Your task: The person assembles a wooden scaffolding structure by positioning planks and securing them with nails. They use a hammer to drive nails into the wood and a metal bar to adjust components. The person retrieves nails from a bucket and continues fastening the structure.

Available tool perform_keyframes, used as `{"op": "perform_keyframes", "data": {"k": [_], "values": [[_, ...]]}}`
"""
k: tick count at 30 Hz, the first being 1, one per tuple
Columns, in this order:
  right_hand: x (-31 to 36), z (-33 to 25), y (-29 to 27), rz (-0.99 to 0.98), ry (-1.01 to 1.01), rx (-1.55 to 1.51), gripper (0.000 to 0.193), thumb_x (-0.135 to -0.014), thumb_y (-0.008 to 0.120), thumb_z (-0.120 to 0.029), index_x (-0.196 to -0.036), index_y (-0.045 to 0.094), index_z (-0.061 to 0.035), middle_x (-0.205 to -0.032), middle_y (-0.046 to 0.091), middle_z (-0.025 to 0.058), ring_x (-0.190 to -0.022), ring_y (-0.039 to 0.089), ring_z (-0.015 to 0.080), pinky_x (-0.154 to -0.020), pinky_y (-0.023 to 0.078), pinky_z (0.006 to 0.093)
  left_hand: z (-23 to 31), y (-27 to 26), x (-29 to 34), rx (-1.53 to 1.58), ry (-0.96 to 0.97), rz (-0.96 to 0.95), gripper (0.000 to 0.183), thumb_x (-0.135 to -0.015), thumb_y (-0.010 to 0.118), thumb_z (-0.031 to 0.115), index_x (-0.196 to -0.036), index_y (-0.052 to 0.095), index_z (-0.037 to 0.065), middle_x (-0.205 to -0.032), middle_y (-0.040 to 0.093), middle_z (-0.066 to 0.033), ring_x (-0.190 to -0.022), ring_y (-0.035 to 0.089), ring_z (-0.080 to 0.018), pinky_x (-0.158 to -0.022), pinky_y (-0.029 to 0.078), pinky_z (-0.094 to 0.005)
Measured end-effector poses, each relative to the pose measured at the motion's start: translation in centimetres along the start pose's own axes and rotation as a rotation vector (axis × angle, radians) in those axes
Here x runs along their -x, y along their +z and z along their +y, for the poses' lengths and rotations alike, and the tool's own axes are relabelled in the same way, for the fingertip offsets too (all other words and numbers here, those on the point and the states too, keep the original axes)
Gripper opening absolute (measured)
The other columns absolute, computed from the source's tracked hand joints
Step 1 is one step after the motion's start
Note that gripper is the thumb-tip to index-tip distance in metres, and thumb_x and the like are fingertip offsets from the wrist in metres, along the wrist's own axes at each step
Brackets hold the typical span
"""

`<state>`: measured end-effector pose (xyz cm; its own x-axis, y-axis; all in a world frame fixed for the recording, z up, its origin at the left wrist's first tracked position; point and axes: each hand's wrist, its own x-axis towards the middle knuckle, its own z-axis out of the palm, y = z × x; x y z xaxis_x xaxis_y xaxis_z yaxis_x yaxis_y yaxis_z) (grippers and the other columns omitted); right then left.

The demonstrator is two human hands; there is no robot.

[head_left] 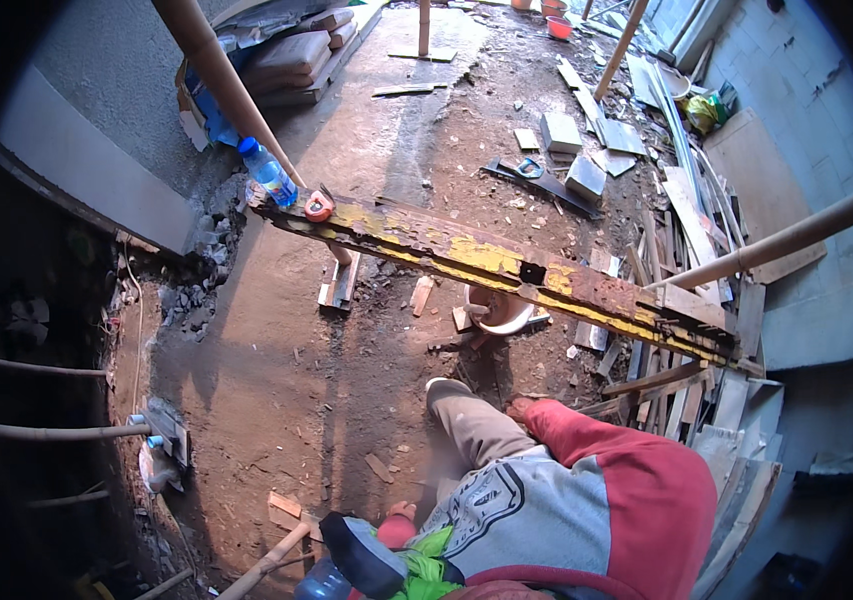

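My right hand (521, 408) shows at the end of a red sleeve, beside my bent knee in beige trousers; its fingers are mostly hidden. Low in the picture, only part of my left hand (402, 512) comes out past a dark rounded object (364, 555), and what it touches is hidden. Bright green material (431, 562) and a clear bluish plastic container (324, 580) lie close to it. In front of me a rusty beam with flaking yellow paint (476, 252) runs across, carrying a blue-capped water bottle (271, 175) and a red tape measure (318, 206).
A pale bucket (499, 312) stands under the beam. Bamboo poles (216, 75) rise at the left and slant in at the right (786, 235). Scrap boards (661, 385) pile up on the right. Grey blocks (560, 132) lie farther off; a dark drop-off borders the left.
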<state>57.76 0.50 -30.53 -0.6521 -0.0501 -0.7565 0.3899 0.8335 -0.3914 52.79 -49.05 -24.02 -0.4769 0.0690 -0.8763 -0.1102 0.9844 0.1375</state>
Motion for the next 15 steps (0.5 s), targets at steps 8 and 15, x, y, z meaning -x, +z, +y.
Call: {"op": "perform_keyframes", "data": {"k": [8, 15], "values": [[-1.5, -9.1, -6.2, -0.112, 0.277, -0.046, 0.032, -0.091, 0.053, -0.025, -0.110, 0.076, -0.0109, -0.116, 0.071, 0.0200, -0.110, 0.068, 0.0369, -0.090, 0.055, 0.0479, -1.6, -18.1, -5.7, 0.200, 0.172, 0.173, 0.044, -0.082, 0.070, 0.037, -0.111, 0.072, 0.003, -0.108, 0.070, -0.0239, -0.105, 0.069, -0.0329, -0.093, 0.052, -0.0444], [-9.5, -23.3, -15.3, -0.059, 0.080, 0.151, 0.037, -0.091, 0.058, -0.026, -0.123, 0.071, -0.0141, -0.127, 0.068, 0.0163, -0.118, 0.066, 0.0325, -0.094, 0.056, 0.0451, -3.6, -39.4, -16.0, 0.495, 0.144, 0.320, 0.043, -0.085, 0.073, 0.032, -0.118, 0.071, 0.003, -0.112, 0.074, -0.0150, -0.105, 0.070, -0.0265, -0.092, 0.055, -0.0380]]}}
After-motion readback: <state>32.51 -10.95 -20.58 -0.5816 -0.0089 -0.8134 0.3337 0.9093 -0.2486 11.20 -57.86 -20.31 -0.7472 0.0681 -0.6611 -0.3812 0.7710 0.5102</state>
